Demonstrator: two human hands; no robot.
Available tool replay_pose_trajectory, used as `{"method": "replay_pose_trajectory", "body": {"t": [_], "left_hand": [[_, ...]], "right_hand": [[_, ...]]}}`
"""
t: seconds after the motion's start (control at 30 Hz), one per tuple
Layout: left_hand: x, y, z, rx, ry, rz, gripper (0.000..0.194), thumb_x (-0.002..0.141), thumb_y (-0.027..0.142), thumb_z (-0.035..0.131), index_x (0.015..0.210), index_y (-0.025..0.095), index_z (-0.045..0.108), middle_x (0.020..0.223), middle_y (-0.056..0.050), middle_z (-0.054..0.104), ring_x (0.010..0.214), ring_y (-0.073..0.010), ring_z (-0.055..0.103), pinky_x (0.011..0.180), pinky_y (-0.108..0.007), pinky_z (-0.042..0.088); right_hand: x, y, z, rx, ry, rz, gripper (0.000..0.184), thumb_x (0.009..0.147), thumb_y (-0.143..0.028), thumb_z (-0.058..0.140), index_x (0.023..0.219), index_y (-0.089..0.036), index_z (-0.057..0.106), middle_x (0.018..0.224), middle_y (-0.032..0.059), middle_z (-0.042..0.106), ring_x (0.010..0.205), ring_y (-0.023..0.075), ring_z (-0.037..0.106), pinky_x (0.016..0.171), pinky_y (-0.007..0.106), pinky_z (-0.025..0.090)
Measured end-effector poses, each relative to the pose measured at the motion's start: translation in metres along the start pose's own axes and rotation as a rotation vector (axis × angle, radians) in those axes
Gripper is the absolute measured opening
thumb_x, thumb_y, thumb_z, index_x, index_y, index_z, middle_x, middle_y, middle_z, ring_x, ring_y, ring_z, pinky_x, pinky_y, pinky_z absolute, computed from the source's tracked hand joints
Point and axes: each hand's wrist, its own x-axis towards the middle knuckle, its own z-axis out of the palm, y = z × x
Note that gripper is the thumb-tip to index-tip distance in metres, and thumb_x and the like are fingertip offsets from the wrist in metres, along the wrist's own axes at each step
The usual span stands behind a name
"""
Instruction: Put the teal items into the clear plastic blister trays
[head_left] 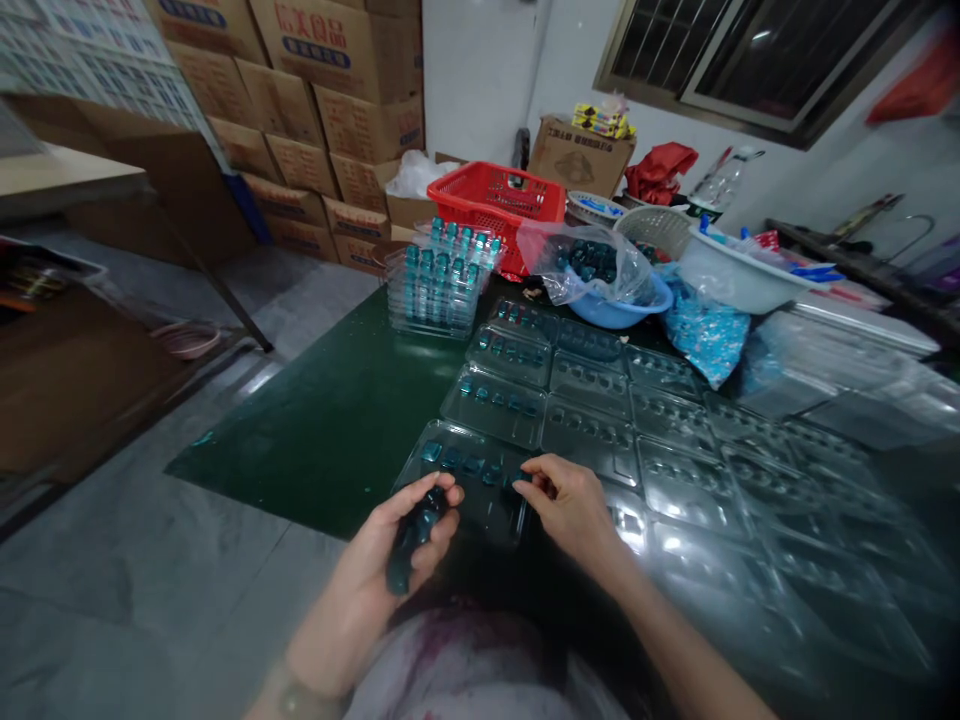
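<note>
My left hand (397, 560) is closed around a cluster of dark teal moulded pieces (411, 538), and one end of the cluster sticks out below my fingers. My right hand (570, 505) rests its pinched fingertips on a dark teal piece (519, 479) at the right end of a clear plastic blister tray (469, 490). That tray lies directly in front of me, with a row of teal pieces (461, 460) sitting in its cavities. Further clear trays (589, 435) spread across the table, some holding teal pieces and others showing none.
A dark green mat (337, 420) covers the table's left part. Behind the trays are a stack of filled trays (439, 285), a blue basin (619, 310) with a bagged load of teal pieces, a red basket (499, 205) and a white basin (731, 280). Cardboard boxes (330, 120) stand at the back.
</note>
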Motion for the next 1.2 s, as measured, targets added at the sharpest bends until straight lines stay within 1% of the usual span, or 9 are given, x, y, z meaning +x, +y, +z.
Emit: {"method": "replay_pose_trajectory", "body": {"t": [0.17,0.4,0.47,0.57,0.67,0.77,0.9,1.07,1.2], "left_hand": [[0.003,-0.002,-0.007,0.011,-0.01,0.004,0.013,0.076,0.019,0.051,0.086,0.012,0.055,0.079,-0.006,0.052,0.048,-0.0043,0.043,0.031,-0.014,0.029],[0.003,0.0,0.001,0.057,0.009,0.047,0.014,0.074,0.022,0.053,0.084,0.013,0.055,0.078,-0.005,0.053,0.049,-0.0052,0.046,0.031,-0.013,0.031],[0.003,0.0,0.004,0.072,0.022,0.048,0.012,0.075,0.022,0.052,0.082,0.013,0.054,0.074,-0.004,0.052,0.046,-0.005,0.045,0.029,-0.013,0.029],[0.001,-0.001,0.006,0.101,0.044,0.079,0.012,0.075,0.021,0.052,0.083,0.013,0.054,0.072,-0.003,0.052,0.046,-0.0051,0.045,0.029,-0.013,0.028],[0.0,-0.003,0.005,0.132,0.074,0.092,0.014,0.074,0.021,0.053,0.086,0.013,0.054,0.074,-0.004,0.052,0.047,-0.0056,0.046,0.03,-0.014,0.028],[0.001,-0.004,0.003,0.153,0.087,0.1,0.015,0.073,0.021,0.054,0.086,0.014,0.053,0.075,-0.003,0.052,0.047,-0.0057,0.046,0.03,-0.013,0.028],[0.004,-0.004,0.003,0.166,0.078,0.117,0.015,0.072,0.02,0.054,0.085,0.014,0.053,0.075,-0.003,0.052,0.047,-0.0057,0.046,0.031,-0.013,0.027],[0.004,-0.005,0.005,0.186,0.084,0.129,0.015,0.072,0.021,0.054,0.086,0.014,0.053,0.074,-0.003,0.052,0.047,-0.0062,0.046,0.03,-0.013,0.026],[0.003,-0.006,0.005,0.202,0.109,0.119,0.017,0.072,0.023,0.055,0.086,0.014,0.055,0.076,-0.004,0.054,0.05,-0.0068,0.048,0.032,-0.014,0.03]], "right_hand": [[0.005,-0.002,0.009,-0.158,-0.053,-0.047,0.007,0.075,-0.024,0.054,0.08,-0.021,0.058,0.07,-0.0009,0.06,0.064,0.0129,0.054,0.058,0.022,0.034],[0.01,-0.007,0.009,-0.319,-0.159,-0.061,0.009,0.078,-0.025,0.051,0.077,-0.02,0.058,0.073,0.0018,0.061,0.068,0.015,0.055,0.059,0.024,0.033],[0.009,-0.009,0.006,-0.303,-0.187,-0.062,0.011,0.078,-0.024,0.05,0.084,-0.019,0.059,0.074,0.0024,0.061,0.069,0.0152,0.055,0.06,0.024,0.034],[0.006,-0.011,-0.004,-0.235,-0.219,-0.078,0.026,0.078,-0.024,0.05,0.104,-0.021,0.053,0.07,-0.0002,0.059,0.065,0.0137,0.054,0.059,0.023,0.035],[0.009,-0.017,-0.015,-0.238,-0.183,-0.122,0.032,0.08,-0.022,0.048,0.112,-0.025,0.048,0.075,-0.0004,0.058,0.067,0.0131,0.053,0.06,0.023,0.035],[0.018,-0.025,-0.018,-0.294,-0.199,-0.252,0.026,0.08,-0.019,0.048,0.105,-0.026,0.054,0.085,0.0019,0.055,0.078,0.0136,0.05,0.064,0.023,0.035],[0.035,-0.027,-0.01,-0.337,-0.321,-0.406,0.017,0.08,-0.019,0.05,0.092,-0.023,0.061,0.081,0.0025,0.056,0.078,0.0136,0.047,0.067,0.024,0.034],[0.043,-0.023,-0.001,-0.361,-0.384,-0.381,0.013,0.078,-0.024,0.053,0.084,-0.017,0.062,0.077,0.0042,0.058,0.077,0.0147,0.049,0.068,0.025,0.035],[0.039,-0.024,0.005,-0.38,-0.319,-0.33,0.01,0.077,-0.024,0.054,0.076,-0.016,0.06,0.076,0.0042,0.058,0.076,0.0151,0.05,0.069,0.025,0.035]]}}
